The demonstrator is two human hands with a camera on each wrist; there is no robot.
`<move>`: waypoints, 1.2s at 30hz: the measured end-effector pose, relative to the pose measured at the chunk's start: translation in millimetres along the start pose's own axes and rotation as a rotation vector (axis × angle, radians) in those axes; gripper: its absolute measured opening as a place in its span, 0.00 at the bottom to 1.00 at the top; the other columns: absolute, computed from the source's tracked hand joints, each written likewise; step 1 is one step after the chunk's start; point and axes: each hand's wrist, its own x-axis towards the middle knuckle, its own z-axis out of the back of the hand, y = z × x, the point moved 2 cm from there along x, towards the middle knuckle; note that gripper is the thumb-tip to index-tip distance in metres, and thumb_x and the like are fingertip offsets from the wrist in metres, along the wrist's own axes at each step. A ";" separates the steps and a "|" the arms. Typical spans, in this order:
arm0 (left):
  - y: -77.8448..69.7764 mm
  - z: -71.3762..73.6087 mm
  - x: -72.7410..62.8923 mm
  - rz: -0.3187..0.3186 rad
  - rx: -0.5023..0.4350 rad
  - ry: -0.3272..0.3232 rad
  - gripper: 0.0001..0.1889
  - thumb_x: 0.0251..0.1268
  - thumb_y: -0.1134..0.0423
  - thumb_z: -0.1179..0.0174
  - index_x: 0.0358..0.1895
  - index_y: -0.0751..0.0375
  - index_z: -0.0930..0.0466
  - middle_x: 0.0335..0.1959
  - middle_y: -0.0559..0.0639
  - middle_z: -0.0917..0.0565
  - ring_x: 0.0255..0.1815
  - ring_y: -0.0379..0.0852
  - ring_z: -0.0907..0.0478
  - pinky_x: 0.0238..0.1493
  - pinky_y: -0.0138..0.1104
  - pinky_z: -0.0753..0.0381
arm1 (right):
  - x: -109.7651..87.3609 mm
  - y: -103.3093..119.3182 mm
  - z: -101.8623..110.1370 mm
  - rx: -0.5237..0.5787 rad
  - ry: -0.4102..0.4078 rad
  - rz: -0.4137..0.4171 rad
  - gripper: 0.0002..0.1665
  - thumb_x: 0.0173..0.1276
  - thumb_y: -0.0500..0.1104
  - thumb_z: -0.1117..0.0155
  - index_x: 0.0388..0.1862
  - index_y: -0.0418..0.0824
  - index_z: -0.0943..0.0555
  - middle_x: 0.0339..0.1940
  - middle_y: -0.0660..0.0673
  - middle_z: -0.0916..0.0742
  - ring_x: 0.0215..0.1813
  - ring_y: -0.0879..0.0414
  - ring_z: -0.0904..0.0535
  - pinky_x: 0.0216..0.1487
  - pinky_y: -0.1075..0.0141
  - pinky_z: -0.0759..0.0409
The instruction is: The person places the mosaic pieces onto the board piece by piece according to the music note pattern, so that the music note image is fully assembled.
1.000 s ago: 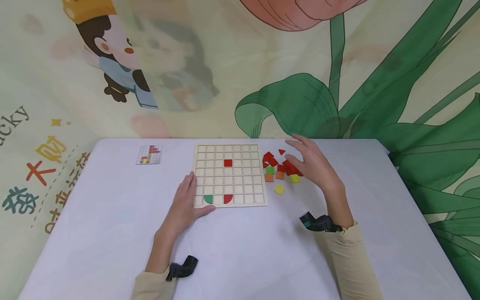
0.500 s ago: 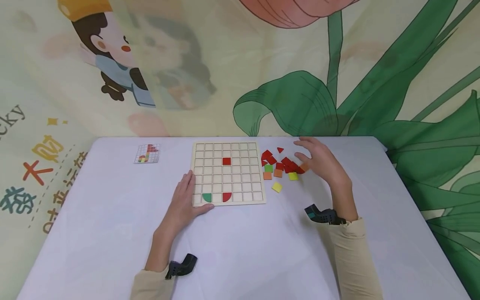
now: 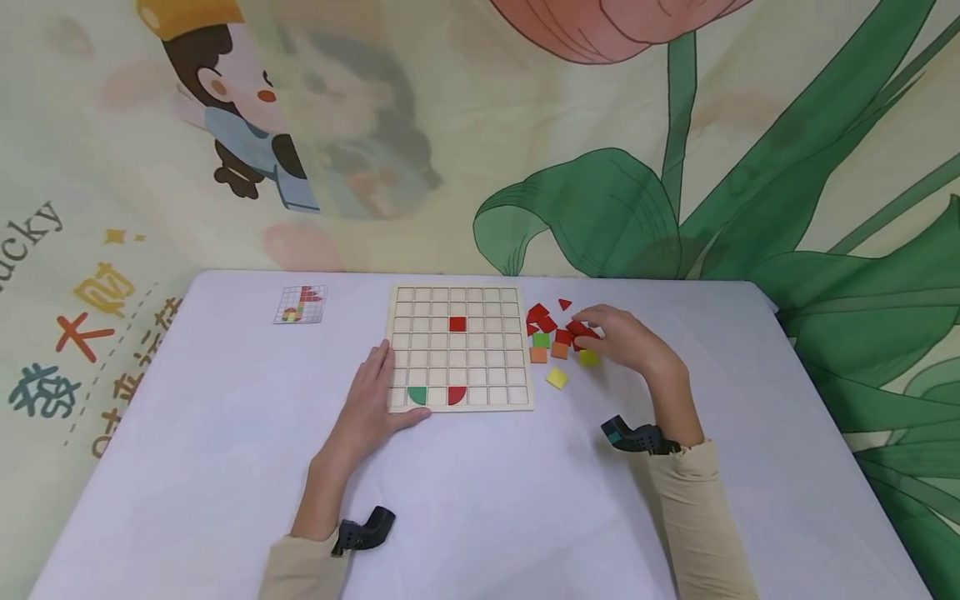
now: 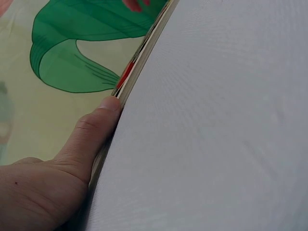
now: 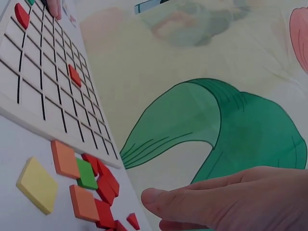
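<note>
A wooden grid board (image 3: 480, 342) lies in the middle of the white table. A red square tile (image 3: 457, 324), a green quarter-circle tile (image 3: 417, 396) and a red quarter-circle tile (image 3: 456, 396) sit in its cells. My left hand (image 3: 366, 410) rests against the board's near left corner, fingers straight along the left edge, its thumb (image 4: 91, 132) along the near edge. Over the loose red tiles (image 3: 576, 327) to the right of the board is my right hand (image 3: 630, 340); its fingertips reach down among them. Whether it touches a tile is hidden.
Loose orange tiles (image 3: 538, 355), a green tile (image 3: 541, 340) and yellow tiles (image 3: 557, 379) lie between the board and my right hand. A small pattern card (image 3: 300, 305) lies at the back left. A printed cloth backdrop (image 3: 420, 242) stands behind the table's far edge.
My right hand first drew right, uncovering an orange tile, then came back left and lower over the red tiles, its fingers closer together. The left hand stays at the board.
</note>
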 end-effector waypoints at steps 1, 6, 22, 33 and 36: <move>-0.5 -0.1 0.0 0.000 0.002 0.002 0.60 0.50 0.44 0.28 0.78 0.63 0.59 0.81 0.57 0.58 0.81 0.58 0.60 0.77 0.53 0.47 | 0.3 -1.8 -1.0 0.002 0.009 -0.005 0.26 0.69 0.41 0.37 0.63 0.34 0.25 0.63 0.33 0.22 0.64 0.38 0.27 0.60 0.46 0.22; -1.2 0.8 -1.0 0.013 0.008 0.009 0.60 0.50 0.44 0.28 0.78 0.63 0.59 0.81 0.58 0.58 0.81 0.58 0.60 0.77 0.53 0.47 | 3.9 -7.1 -4.8 0.012 0.045 -0.024 0.28 0.67 0.42 0.36 0.64 0.34 0.26 0.66 0.32 0.24 0.68 0.37 0.31 0.63 0.44 0.24; -3.4 -0.9 1.8 0.012 -0.005 0.002 0.60 0.50 0.45 0.27 0.78 0.62 0.60 0.81 0.56 0.59 0.81 0.58 0.61 0.77 0.54 0.48 | 3.1 -28.0 1.8 0.034 0.068 -0.106 0.12 0.62 0.39 0.33 0.43 0.34 0.19 0.43 0.37 0.16 0.46 0.46 0.23 0.46 0.58 0.18; -1.2 -1.5 2.6 0.005 0.016 -0.005 0.60 0.49 0.45 0.27 0.78 0.63 0.59 0.81 0.57 0.58 0.81 0.58 0.60 0.77 0.53 0.47 | 8.9 -12.9 -18.6 -0.052 0.153 -0.107 0.17 0.58 0.35 0.31 0.44 0.36 0.25 0.35 0.41 0.20 0.40 0.50 0.26 0.36 0.66 0.25; -0.6 -2.4 1.5 0.003 0.017 -0.007 0.60 0.49 0.46 0.27 0.78 0.64 0.58 0.81 0.58 0.57 0.80 0.58 0.59 0.77 0.53 0.46 | 9.5 -10.9 -20.8 -0.063 0.148 -0.112 0.15 0.58 0.35 0.31 0.44 0.35 0.23 0.35 0.41 0.20 0.40 0.50 0.26 0.36 0.65 0.24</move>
